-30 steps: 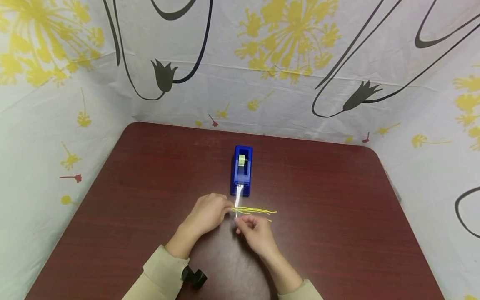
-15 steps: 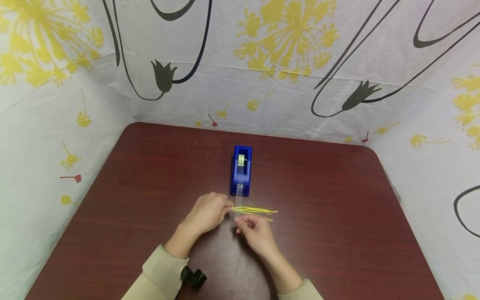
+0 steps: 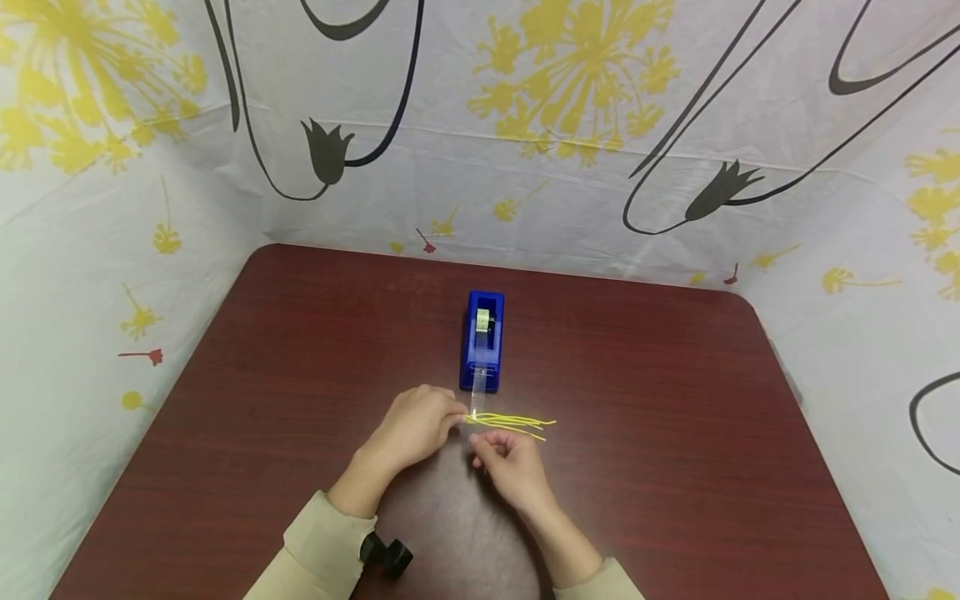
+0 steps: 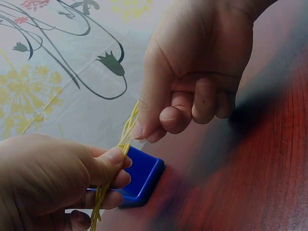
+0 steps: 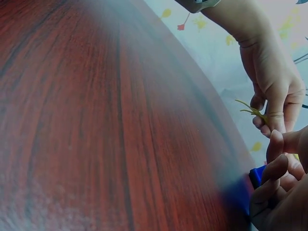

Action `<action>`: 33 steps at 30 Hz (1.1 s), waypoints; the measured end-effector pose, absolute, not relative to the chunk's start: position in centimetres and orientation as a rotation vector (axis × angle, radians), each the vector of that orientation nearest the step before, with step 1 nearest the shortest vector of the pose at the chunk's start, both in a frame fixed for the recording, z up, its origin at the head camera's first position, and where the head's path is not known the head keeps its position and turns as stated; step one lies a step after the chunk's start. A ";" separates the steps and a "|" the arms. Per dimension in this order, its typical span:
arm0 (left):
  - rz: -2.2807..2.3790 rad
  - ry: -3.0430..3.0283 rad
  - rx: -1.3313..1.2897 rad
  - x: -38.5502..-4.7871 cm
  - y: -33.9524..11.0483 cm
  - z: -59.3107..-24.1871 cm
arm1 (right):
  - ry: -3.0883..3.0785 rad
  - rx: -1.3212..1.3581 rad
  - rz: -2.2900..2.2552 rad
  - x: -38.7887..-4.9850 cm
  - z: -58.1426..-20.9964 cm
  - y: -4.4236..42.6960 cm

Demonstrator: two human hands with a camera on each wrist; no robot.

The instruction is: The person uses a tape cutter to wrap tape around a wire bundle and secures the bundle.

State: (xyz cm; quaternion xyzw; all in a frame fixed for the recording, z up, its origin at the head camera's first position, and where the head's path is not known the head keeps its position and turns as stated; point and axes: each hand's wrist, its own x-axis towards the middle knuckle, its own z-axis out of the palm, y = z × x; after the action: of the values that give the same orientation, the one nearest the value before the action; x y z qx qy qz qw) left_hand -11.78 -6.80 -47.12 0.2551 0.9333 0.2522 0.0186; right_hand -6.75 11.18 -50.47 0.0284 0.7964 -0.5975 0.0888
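A: Fingers, status?
B: Left hand (image 3: 423,423): thumb and fingers pinching a bunch of yellow strings (image 3: 513,419). Right hand (image 3: 513,467): thumb and forefinger pinching the end of a clear tape strip (image 3: 478,392), other fingers curled in.
A: Where are the strings?
B: Between my hands and the blue tape dispenser (image 3: 492,354). Loose ends fan out away from my left hand, toward the right; a short tail shows on the other side of the grip in the right wrist view.
A: And the tape?
B: Runs from the dispenser toward me, meets the strings just beside my left fingertips. Can't tell if it's stuck to them.
A: Dispenser?
B: On the dark red table (image 3: 675,417), beyond both hands, roll (image 3: 483,320) in its slot. Neither hand touching it.
A: Anything else?
B: Black gadget (image 3: 387,553) at my left cuff. Patterned cloth (image 3: 450,83) behind the table.
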 end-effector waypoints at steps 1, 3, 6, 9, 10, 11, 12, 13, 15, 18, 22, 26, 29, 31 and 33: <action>0.784 2.898 0.795 -11.8 -6.8 -47.2 | 2.371 0.086 -1.777 -6.8 -50.5 11.2; 0.785 2.898 0.801 -11.8 -6.8 -47.2 | 2.374 0.087 -1.777 -6.8 -50.5 11.2; 0.780 2.903 0.808 -11.8 -6.8 -47.3 | 2.382 0.091 -1.760 -6.8 -50.6 11.1; 0.778 2.907 0.812 -11.8 -6.9 -47.4 | 2.385 0.092 -1.751 -6.8 -50.6 11.1; 0.776 2.909 0.813 -11.7 -6.9 -47.5 | 2.383 0.093 -1.749 -6.8 -50.6 11.1; 0.776 2.909 0.814 -11.7 -6.9 -47.5 | 2.381 0.094 -1.748 -6.8 -50.6 11.1; 0.776 2.909 0.814 -11.7 -6.9 -47.5 | 2.380 0.094 -1.749 -6.8 -50.6 11.1; 0.775 2.910 0.815 -11.8 -6.9 -47.5 | 2.379 0.095 -1.747 -6.8 -50.6 11.1; 0.776 2.907 0.812 -11.8 -6.9 -47.5 | 2.380 0.095 -1.744 -6.8 -50.5 11.1; 0.769 2.905 0.803 -11.7 -6.9 -47.6 | 2.388 0.085 -1.733 -6.8 -50.5 11.1; 0.747 2.907 0.799 -11.7 -6.9 -47.6 | 2.392 0.068 -1.708 -6.9 -50.4 11.1; 0.748 2.904 0.795 -11.7 -6.9 -47.6 | 2.398 0.052 -1.688 -6.9 -50.2 11.1; 0.756 2.898 0.790 -11.7 -6.9 -47.6 | 2.401 0.042 -1.677 -7.0 -50.0 11.2; 0.755 2.897 0.788 -11.7 -6.9 -47.7 | 2.406 0.037 -1.667 -7.0 -49.9 11.2; 0.756 2.895 0.790 -11.7 -6.9 -47.7 | 2.410 0.037 -1.654 -7.0 -49.9 11.2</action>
State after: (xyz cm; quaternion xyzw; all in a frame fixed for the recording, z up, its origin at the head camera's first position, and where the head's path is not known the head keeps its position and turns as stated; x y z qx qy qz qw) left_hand -11.74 -6.86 -47.73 0.2551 0.9353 0.2443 0.0234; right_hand -7.04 11.20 -49.91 0.0125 0.8196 -0.5624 0.1088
